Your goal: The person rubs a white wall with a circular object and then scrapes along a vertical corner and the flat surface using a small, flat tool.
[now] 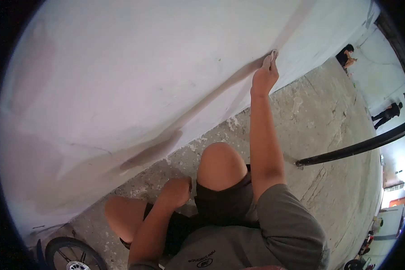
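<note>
My right arm reaches out to the white wall [166, 81]. At its end my right hand [266, 80] is closed on a small folded pale sheet [273, 55], pressed against the wall; whether it is sandpaper or cloth I cannot tell. The hand's shadow falls across the wall to the left and above. Between my bent knees, my left hand [176, 192] is curled into a fist, low over the floor and off the wall. Its palm side is hidden, so anything inside it does not show.
A black wheel [74, 256] stands at the lower left by the wall. To my right a dark post [355, 146] rises from the worn concrete floor [319, 117]. Two other people, one crouching [346, 57] and one standing [387, 115], are farther off along the walls.
</note>
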`<state>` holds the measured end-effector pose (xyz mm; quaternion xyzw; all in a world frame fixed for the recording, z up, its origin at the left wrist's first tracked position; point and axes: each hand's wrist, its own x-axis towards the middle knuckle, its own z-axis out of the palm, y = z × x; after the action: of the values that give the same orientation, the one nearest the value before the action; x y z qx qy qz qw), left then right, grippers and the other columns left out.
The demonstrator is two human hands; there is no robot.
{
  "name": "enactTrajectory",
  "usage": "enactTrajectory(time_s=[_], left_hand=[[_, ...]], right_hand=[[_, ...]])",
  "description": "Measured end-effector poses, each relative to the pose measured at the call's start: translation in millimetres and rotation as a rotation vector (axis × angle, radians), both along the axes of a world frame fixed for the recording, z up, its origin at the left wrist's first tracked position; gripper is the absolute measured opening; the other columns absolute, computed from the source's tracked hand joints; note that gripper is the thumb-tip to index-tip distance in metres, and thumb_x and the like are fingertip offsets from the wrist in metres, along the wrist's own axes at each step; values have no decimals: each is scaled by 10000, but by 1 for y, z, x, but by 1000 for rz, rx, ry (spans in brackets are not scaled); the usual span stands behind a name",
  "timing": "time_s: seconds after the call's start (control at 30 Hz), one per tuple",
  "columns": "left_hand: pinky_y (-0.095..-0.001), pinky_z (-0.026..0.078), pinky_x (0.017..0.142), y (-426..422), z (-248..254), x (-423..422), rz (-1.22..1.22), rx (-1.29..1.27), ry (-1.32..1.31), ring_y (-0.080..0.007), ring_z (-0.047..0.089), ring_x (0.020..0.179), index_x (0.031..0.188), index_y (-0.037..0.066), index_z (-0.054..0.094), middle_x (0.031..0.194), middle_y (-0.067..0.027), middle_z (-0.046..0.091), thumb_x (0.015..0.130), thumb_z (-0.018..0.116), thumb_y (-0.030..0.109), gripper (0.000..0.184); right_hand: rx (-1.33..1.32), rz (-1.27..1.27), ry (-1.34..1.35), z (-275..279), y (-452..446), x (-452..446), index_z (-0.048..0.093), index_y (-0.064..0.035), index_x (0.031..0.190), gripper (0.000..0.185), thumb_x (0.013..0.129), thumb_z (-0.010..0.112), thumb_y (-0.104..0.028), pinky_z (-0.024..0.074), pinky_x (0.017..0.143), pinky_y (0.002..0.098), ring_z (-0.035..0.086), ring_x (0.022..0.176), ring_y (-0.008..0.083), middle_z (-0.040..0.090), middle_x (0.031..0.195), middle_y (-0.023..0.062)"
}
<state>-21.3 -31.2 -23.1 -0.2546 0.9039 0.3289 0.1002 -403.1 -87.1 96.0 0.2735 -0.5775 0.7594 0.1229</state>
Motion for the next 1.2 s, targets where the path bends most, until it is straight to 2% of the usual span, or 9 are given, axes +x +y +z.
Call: enactTrajectory(time_s=[0.13,0.17,0.2,0.33,0.43,0.73,0.93,1.1,1.2], left_hand=[[-509,497,800,9,7,18,-46,-72,54,-435,640,821,911,-12,600,831,-240,660,824,523,116,172],[-509,497,800,9,13,21,-70,-69,74,-435,640,821,911,-12,600,831,-240,660,824,523,116,172],[-501,494,837,10,21,25,-72,-115,118,-429,642,817,909,-13,589,819,-236,660,826,524,106,159],[-484,476,935,18,48,31,-39,-89,93,-405,653,809,908,-7,559,785,-219,658,841,523,92,124],[-478,466,960,19,43,42,-81,-214,117,-396,659,796,914,8,560,773,-212,658,877,508,99,111],[-477,465,969,24,39,48,-60,-217,126,-388,669,775,914,0,566,756,-218,662,858,520,71,101],[-489,478,907,17,37,43,-21,-83,28,-412,662,802,932,3,575,789,-239,666,854,526,82,122],[-509,488,846,-1,32,33,17,-36,13,-439,645,824,953,0,581,808,-238,664,861,525,97,145],[-520,490,815,-15,26,24,23,-4,-31,-442,636,846,956,-3,592,834,-249,660,866,524,107,157]], right_hand=[[62,-21,-195,-33,1,12,583,100,1252,495,1020,481,-325,450,921,317,581,1048,199,657,1166,145],[117,-49,-268,-39,3,23,660,102,1073,519,1009,497,-386,466,801,338,554,863,174,671,916,96],[199,-117,-265,-56,0,18,670,99,996,523,1000,504,-397,462,777,342,558,840,173,667,878,92],[-124,14,-613,-54,-15,75,557,82,1283,439,1001,482,-246,422,939,314,541,1093,199,601,1237,128],[-101,50,-570,-68,-26,104,425,82,1407,502,1018,448,-235,352,1081,302,468,1322,259,470,1454,185],[-137,25,-409,-58,-38,173,358,68,1450,521,1041,415,-249,301,1133,288,384,1389,226,358,1535,159],[-113,8,-388,-65,-35,160,407,61,1431,550,1043,433,-328,346,1080,289,450,1312,211,449,1468,137],[-138,102,-580,-56,-23,116,415,35,1439,558,1038,437,-352,390,1012,315,520,1166,221,519,1387,122],[-242,151,-648,-64,-16,84,409,36,1436,540,1034,436,-325,360,1085,337,463,1284,246,455,1451,133]])
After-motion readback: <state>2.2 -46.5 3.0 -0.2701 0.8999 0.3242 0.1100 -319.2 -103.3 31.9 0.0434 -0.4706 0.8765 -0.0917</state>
